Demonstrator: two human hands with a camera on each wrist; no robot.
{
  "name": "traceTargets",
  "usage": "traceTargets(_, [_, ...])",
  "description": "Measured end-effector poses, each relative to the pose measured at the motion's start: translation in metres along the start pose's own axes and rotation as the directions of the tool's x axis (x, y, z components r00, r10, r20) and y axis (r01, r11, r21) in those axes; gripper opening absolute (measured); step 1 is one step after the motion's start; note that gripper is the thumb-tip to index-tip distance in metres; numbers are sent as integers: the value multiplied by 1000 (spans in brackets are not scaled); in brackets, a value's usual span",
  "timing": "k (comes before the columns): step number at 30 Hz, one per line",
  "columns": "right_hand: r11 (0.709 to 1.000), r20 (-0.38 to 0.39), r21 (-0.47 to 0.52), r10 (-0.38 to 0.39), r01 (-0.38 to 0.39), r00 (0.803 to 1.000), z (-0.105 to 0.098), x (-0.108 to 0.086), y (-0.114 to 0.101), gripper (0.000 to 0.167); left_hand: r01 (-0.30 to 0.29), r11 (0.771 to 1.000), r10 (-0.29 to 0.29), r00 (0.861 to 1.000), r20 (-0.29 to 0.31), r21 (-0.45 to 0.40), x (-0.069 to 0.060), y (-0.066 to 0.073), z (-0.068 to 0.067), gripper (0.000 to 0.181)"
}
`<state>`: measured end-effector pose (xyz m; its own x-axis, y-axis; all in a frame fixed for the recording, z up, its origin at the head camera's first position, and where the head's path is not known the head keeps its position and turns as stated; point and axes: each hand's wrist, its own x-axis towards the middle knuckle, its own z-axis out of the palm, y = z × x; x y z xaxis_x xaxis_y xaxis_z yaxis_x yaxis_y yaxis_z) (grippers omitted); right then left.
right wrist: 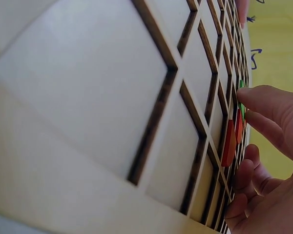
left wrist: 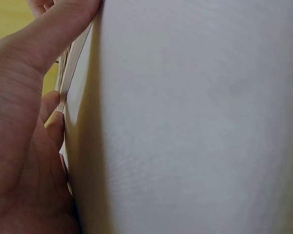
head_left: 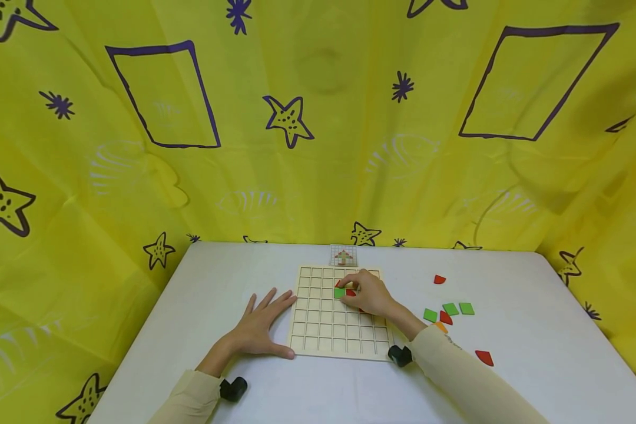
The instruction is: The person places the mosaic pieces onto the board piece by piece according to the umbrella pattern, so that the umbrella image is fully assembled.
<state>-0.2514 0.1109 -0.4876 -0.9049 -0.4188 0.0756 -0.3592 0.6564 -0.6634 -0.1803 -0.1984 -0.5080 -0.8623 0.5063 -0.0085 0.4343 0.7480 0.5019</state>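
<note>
A pale wooden grid board (head_left: 318, 318) lies on the white table. My right hand (head_left: 372, 295) is over its upper right part, thumb and index finger pinching a green square tile (head_left: 340, 292) at one of the cells. Beside that tile sits a red rounded tile (head_left: 351, 292), and another red tile shows just above, partly hidden by the fingers. The right wrist view shows the thumb on the green tile's edge, with a red tile (right wrist: 228, 144) in a nearer cell. Fingers spread, my left hand (head_left: 257, 328) rests at the board's left edge, thumb near the lower left corner.
A small pattern card (head_left: 343, 255) lies behind the board. Loose tiles are scattered to the right: green squares (head_left: 466, 308), red rounded pieces (head_left: 484, 357) and an orange piece (head_left: 441, 326) partly behind the right sleeve. A yellow patterned curtain (head_left: 318, 176) surrounds the table.
</note>
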Motion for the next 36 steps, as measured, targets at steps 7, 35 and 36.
traceTargets(7, [999, 35, 43, -28, 27, 999, -5, -3, 1, 26, 7, 1000, -7, 1000, -5, 4, 2, -5, 5, 121])
traceTargets(35, [997, -91, -33, -73, 70, 993, -99, -85, 55, 45, 33, 999, -34, 999, 30, 19, 2, -1, 0, 119])
traceTargets(36, [997, -103, -43, -72, 68, 992, -102, -87, 58, 45, 33, 999, -34, 999, 29, 19, 2, 0, 0, 119])
